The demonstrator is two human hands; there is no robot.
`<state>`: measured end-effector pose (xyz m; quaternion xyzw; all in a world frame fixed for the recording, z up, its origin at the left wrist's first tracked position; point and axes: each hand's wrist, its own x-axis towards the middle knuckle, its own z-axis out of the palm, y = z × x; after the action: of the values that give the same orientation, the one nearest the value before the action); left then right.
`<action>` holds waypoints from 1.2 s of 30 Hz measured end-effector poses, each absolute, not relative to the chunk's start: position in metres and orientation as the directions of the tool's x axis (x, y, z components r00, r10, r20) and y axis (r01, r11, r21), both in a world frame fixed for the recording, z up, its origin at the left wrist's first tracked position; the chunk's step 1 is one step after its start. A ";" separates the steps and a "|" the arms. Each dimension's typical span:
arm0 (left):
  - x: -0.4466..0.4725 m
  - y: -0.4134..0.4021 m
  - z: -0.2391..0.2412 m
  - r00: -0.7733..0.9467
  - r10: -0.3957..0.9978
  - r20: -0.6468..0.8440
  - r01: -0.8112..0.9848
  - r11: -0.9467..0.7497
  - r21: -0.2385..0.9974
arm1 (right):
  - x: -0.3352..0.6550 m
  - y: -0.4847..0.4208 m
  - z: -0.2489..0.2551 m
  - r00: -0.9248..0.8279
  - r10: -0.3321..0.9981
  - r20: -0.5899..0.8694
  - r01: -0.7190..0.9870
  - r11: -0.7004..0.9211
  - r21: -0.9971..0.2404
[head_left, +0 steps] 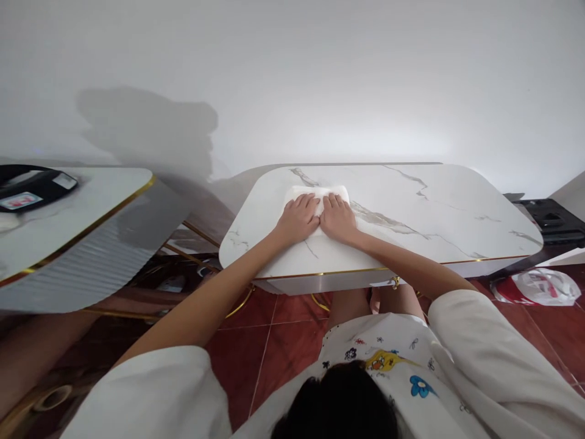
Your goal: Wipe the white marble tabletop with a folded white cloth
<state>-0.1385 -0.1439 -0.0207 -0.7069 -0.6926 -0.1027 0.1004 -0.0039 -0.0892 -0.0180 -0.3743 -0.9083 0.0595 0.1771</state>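
Observation:
A folded white cloth [305, 189] lies on the white marble-patterned tabletop [461, 213], left of its middle. My left hand [298, 217] rests flat on the left half of the cloth, fingers stretched forward. On the right half lies my right hand [339, 218], palm down with its fingers side by side. The two thumbs come close together in the middle. Both palms cover much of the cloth, so only its far edge and a strip between the hands show clearly.
To the left stands a second table [105, 189] with a gold edge, bearing a black object with labels [36, 186]. Right of my table are a black item [555, 219] and a red-and-white plastic bag [539, 286]. A white wall [329, 85] rises behind.

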 end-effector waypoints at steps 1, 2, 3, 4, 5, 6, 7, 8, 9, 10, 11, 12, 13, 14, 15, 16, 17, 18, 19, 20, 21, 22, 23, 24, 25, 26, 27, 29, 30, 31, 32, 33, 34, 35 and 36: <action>-0.136 -0.153 -0.020 0.016 0.960 0.279 1.000 -0.016 -0.005 | -0.002 -0.097 -0.017 -0.663 0.697 0.272 0.654 0.717 -0.242; -0.133 -0.162 -0.019 0.011 0.962 0.272 1.000 -0.009 -0.010 | 0.001 -0.105 -0.016 -0.671 0.692 0.266 0.648 0.722 -0.244; -0.130 -0.171 -0.018 0.002 0.964 0.264 1.000 0.001 -0.013 | 0.004 -0.112 -0.015 -0.680 0.686 0.261 0.640 0.728 -0.247; -0.127 -0.180 -0.018 -0.010 0.967 0.255 1.000 0.014 -0.015 | 0.007 -0.120 -0.015 -0.690 0.678 0.254 0.631 0.735 -0.249; -0.123 -0.189 -0.018 -0.025 0.969 0.245 0.999 0.031 -0.018 | 0.010 -0.127 -0.014 -0.700 0.670 0.247 0.621 0.742 -0.252; -0.120 -0.196 -0.018 -0.043 0.971 0.236 0.999 0.049 -0.021 | 0.012 -0.133 -0.013 -0.711 0.662 0.238 0.611 0.749 -0.256; -0.117 -0.203 -0.017 -0.061 0.971 0.230 0.997 0.068 -0.023 | 0.015 -0.138 -0.013 -0.721 0.653 0.230 0.601 0.755 -0.260; -0.114 -0.209 -0.017 -0.077 0.970 0.229 0.996 0.085 -0.024 | 0.017 -0.143 -0.013 -0.729 0.647 0.225 0.593 0.760 -0.265; -0.111 -0.214 -0.017 -0.091 0.970 0.226 0.995 0.099 -0.024 | 0.018 -0.146 -0.013 -0.734 0.642 0.219 0.587 0.763 -0.271; -0.109 -0.217 -0.016 -0.105 0.969 0.223 0.993 0.113 -0.023 | 0.020 -0.149 -0.013 -0.738 0.641 0.213 0.584 0.764 -0.275; -0.107 -0.220 -0.016 -0.118 0.969 0.216 0.992 0.125 -0.020 | 0.021 -0.150 -0.013 -0.740 0.640 0.207 0.583 0.763 -0.278; -0.105 -0.221 -0.015 -0.131 0.969 0.208 0.990 0.138 -0.016 | 0.022 -0.151 -0.013 -0.741 0.639 0.205 0.582 0.764 -0.279; -0.103 -0.223 -0.015 -0.143 0.969 0.200 0.989 0.148 -0.012 | 0.023 -0.152 -0.014 -0.743 0.636 0.206 0.579 0.767 -0.277; -0.101 -0.225 -0.015 -0.153 0.969 0.195 0.987 0.158 -0.007 | 0.025 -0.153 -0.014 -0.746 0.632 0.209 0.575 0.771 -0.274; -0.098 -0.226 -0.015 -0.163 0.967 0.194 0.986 0.166 -0.004 | 0.028 -0.154 -0.015 -0.752 0.624 0.215 0.567 0.777 -0.272; -0.095 -0.228 -0.015 -0.171 0.965 0.198 0.985 0.175 -0.001 | 0.031 -0.155 -0.016 -0.759 0.612 0.223 0.555 0.786 -0.271; -0.091 -0.230 -0.016 -0.179 0.963 0.204 0.983 0.182 0.000 | 0.034 -0.155 -0.016 -0.766 0.600 0.229 0.542 0.795 -0.272; -0.087 -0.233 -0.016 -0.187 0.960 0.209 0.982 0.191 -0.001 | 0.038 -0.156 -0.017 -0.774 0.589 0.234 0.528 0.803 -0.275; -0.082 -0.235 -0.017 -0.197 0.957 0.212 0.979 0.202 -0.002 | 0.041 -0.156 -0.018 -0.780 0.579 0.237 0.516 0.809 -0.280; -0.078 -0.236 -0.017 -0.207 0.955 0.211 0.977 0.212 -0.005 | 0.045 -0.155 -0.018 -0.785 0.571 0.240 0.505 0.814 -0.286; -0.073 -0.237 -0.017 -0.216 0.954 0.207 0.975 0.222 -0.008 | 0.048 -0.155 -0.019 -0.788 0.566 0.242 0.497 0.817 -0.292; -0.069 -0.236 -0.017 -0.224 0.954 0.201 0.973 0.231 -0.011 | 0.051 -0.153 -0.019 -0.792 0.561 0.241 0.490 0.819 -0.298; -0.065 -0.235 -0.017 -0.232 0.953 0.193 0.971 0.239 -0.013 | 0.054 -0.151 -0.019 -0.795 0.558 0.237 0.486 0.820 -0.302; -0.062 -0.232 -0.016 -0.238 0.954 0.185 0.970 0.244 -0.014 | 0.056 -0.148 -0.018 -0.799 0.555 0.230 0.483 0.821 -0.304; -0.060 -0.228 -0.016 -0.241 0.955 0.175 0.969 0.247 -0.015 | 0.058 -0.144 -0.018 -0.804 0.553 0.220 0.482 0.822 -0.304; -0.058 -0.223 -0.015 -0.242 0.956 0.165 0.969 0.248 -0.015 | 0.060 -0.139 -0.017 -0.807 0.551 0.211 0.483 0.822 -0.301; -0.057 -0.217 -0.015 -0.242 0.958 0.156 0.969 0.247 -0.014 | 0.061 -0.133 -0.016 -0.809 0.551 0.203 0.486 0.822 -0.297; -0.058 -0.201 -0.014 -0.238 0.961 0.142 0.970 0.242 -0.009 | 0.061 -0.118 -0.015 -0.810 0.555 0.192 0.494 0.821 -0.287; -0.059 -0.191 -0.014 -0.233 0.962 0.144 0.972 0.236 -0.005 | 0.060 -0.108 -0.014 -0.810 0.554 0.190 0.496 0.821 -0.282; -0.061 -0.181 -0.014 -0.227 0.962 0.149 0.973 0.229 0.001 | 0.057 -0.097 -0.014 -0.810 0.555 0.189 0.498 0.822 -0.276; -0.064 -0.170 -0.014 -0.216 0.963 0.163 0.976 0.218 0.007 | 0.054 -0.085 -0.014 -0.813 0.550 0.190 0.496 0.826 -0.269; -0.068 -0.158 -0.015 -0.206 0.961 0.182 0.978 0.208 0.012 | 0.050 -0.073 -0.015 -0.816 0.544 0.197 0.492 0.831 -0.261; -0.072 -0.146 -0.015 -0.202 0.959 0.197 0.979 0.202 0.019 | 0.045 -0.060 -0.015 -0.818 0.538 0.202 0.487 0.836 -0.254; -0.077 -0.134 -0.016 -0.202 0.956 0.213 0.979 0.201 0.028 | 0.040 -0.048 -0.016 -0.819 0.537 0.205 0.487 0.837 -0.249; -0.082 -0.123 -0.016 -0.197 0.954 0.226 0.980 0.194 0.037 | 0.034 -0.036 -0.016 -0.818 0.541 0.198 0.493 0.835 -0.244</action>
<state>-0.0820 -0.1228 -0.0164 -0.6291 -0.7688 -0.0862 0.0763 0.0343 -0.0357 -0.0163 -0.2723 -0.9489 0.0912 0.1304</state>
